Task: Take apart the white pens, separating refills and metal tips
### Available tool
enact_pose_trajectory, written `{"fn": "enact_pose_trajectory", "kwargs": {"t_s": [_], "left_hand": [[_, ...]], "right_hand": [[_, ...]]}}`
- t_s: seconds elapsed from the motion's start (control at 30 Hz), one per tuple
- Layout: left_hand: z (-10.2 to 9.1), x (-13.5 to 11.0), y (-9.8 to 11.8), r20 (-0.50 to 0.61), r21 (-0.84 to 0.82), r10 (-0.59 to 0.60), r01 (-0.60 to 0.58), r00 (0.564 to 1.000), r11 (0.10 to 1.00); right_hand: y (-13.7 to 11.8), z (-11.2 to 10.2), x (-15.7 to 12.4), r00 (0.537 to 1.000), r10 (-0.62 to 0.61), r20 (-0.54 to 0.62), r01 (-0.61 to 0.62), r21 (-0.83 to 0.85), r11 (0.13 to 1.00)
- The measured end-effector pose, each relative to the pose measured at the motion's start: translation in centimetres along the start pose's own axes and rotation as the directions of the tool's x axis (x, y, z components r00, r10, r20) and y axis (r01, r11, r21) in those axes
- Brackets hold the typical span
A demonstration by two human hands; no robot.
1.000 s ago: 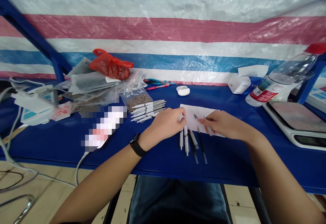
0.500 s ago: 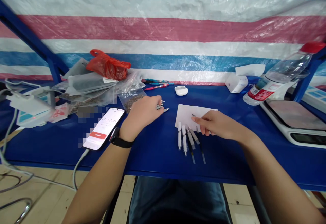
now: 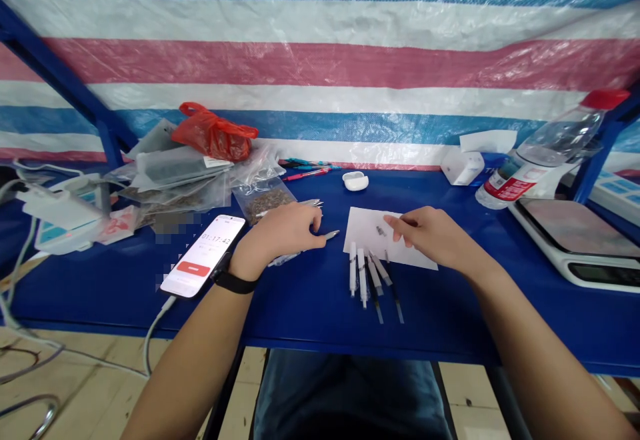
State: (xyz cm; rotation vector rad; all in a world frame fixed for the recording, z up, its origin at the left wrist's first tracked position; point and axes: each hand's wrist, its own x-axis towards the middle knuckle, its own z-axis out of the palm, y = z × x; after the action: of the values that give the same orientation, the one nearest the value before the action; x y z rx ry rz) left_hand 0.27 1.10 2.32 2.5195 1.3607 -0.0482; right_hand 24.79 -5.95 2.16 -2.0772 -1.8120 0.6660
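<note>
My left hand (image 3: 287,230) is curled around a pen (image 3: 332,234), whose silver tip sticks out past the fingers. More pens (image 3: 311,204) lie behind and beneath that hand, partly hidden. Over a white sheet of paper (image 3: 363,227) hovers my right hand (image 3: 425,235), thumb and fingers slightly apart, with nothing visible in them. Just left of its fingertips, small dark springs (image 3: 381,231) rest on the paper. White pen barrels (image 3: 362,277) and thin ink refills (image 3: 397,300) are laid out side by side at the paper's front edge.
A phone (image 3: 204,253) showing a timer lies left of my left wrist, its cable running off the table. Behind are plastic bags (image 3: 185,167), a red bag (image 3: 215,133) and a white case (image 3: 355,181). A bottle (image 3: 545,153) and scale (image 3: 575,227) stand right.
My right hand has drawn slightly up and right, leaving springs visible on the paper. My left hand has shifted a little toward me and right, with a pen tip now farther out.
</note>
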Motion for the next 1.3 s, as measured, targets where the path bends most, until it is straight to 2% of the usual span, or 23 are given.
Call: {"fn": "enact_pose_trajectory", "kwargs": {"t_s": [0.13, 0.23, 0.3, 0.4, 0.47, 0.57, 0.6, 0.67, 0.73, 0.8, 0.87, 0.93, 1.0, 1.03, 1.07, 1.17, 1.3], "left_hand": [[0.2, 0.0, 0.1, 0.073, 0.008, 0.03, -0.031, 0.997, 0.999], [0.3, 0.1, 0.4, 0.061, 0.055, -0.012, 0.008, 0.998, 0.998], [0.3, 0.2, 0.7, 0.0, 0.06, -0.02, 0.02, 1.0, 0.998], [0.3, 0.2, 1.5, -0.142, -0.015, 0.071, -0.074, 0.987, 0.997], [0.6, 0.2, 2.3, -0.248, -0.07, 0.152, -0.175, 0.957, 0.982], [1.5, 0.1, 3.6, -0.363, -0.088, 0.298, -0.351, 0.883, 0.932], [1.9, 0.1, 4.1, -0.399, -0.087, 0.341, -0.405, 0.851, 0.91], [2.8, 0.1, 5.0, -0.466, -0.119, 0.351, -0.45, 0.813, 0.885], [3.5, 0.1, 5.8, -0.482, -0.189, 0.28, -0.41, 0.83, 0.892], [4.1, 0.1, 6.4, -0.427, -0.303, 0.188, -0.336, 0.884, 0.892], [4.3, 0.1, 6.9, -0.316, -0.516, 0.14, -0.294, 0.938, 0.804], [4.2, -0.1, 7.0, -0.157, -0.787, 0.192, -0.24, 0.969, 0.568], [3.9, -0.2, 6.9, -0.025, -0.951, 0.302, -0.116, 0.953, 0.287], [3.7, -0.2, 6.8, 0.015, -0.981, 0.349, -0.053, 0.937, 0.186], [3.5, -0.2, 6.7, 0.038, -0.992, 0.377, -0.009, 0.926, 0.123], [3.2, -0.2, 6.4, 0.037, -0.998, 0.383, 0.014, 0.923, 0.063], [3.7, -0.1, 6.4, 0.001, -0.998, 0.349, -0.021, 0.937, 0.059]], "right_hand": [[0.2, 0.2, 0.1, 1.0, -0.017, -0.025, 0.017, -0.001, 1.0], [0.3, 0.5, 0.2, 0.997, -0.058, -0.049, 0.058, -0.004, 0.998], [0.3, 0.8, 0.2, 0.994, -0.096, -0.06, 0.097, 0.01, 0.995], [0.0, 1.5, 0.0, 0.983, -0.169, -0.073, 0.174, 0.08, 0.981], [-0.5, 2.1, -0.2, 0.973, -0.228, -0.046, 0.233, 0.222, 0.947], [-1.1, 3.1, -0.2, 0.957, -0.288, -0.032, 0.266, 0.491, 0.829], [-1.3, 3.5, -0.2, 0.954, -0.287, -0.081, 0.283, 0.546, 0.788], [-1.4, 4.1, 0.1, 0.943, -0.239, -0.233, 0.332, 0.597, 0.73], [-1.1, 4.4, 0.3, 0.918, -0.153, -0.367, 0.362, 0.614, 0.702], [-0.8, 4.5, 0.4, 0.905, -0.1, -0.414, 0.363, 0.627, 0.689], [-0.5, 4.2, 0.4, 0.915, -0.134, -0.381, 0.363, 0.63, 0.686], [-0.4, 3.6, 0.3, 0.923, -0.213, -0.32, 0.375, 0.627, 0.682], [-0.5, 2.8, 0.1, 0.909, -0.277, -0.31, 0.415, 0.62, 0.667], [-0.5, 2.4, 0.1, 0.897, -0.292, -0.331, 0.44, 0.615, 0.654], [-0.6, 2.0, 0.0, 0.884, -0.294, -0.362, 0.464, 0.612, 0.641], [-0.7, 1.1, 0.1, 0.877, -0.269, -0.398, 0.475, 0.633, 0.611], [-0.5, 0.7, 0.0, 0.926, -0.217, -0.308, 0.377, 0.767, 0.519]]}}
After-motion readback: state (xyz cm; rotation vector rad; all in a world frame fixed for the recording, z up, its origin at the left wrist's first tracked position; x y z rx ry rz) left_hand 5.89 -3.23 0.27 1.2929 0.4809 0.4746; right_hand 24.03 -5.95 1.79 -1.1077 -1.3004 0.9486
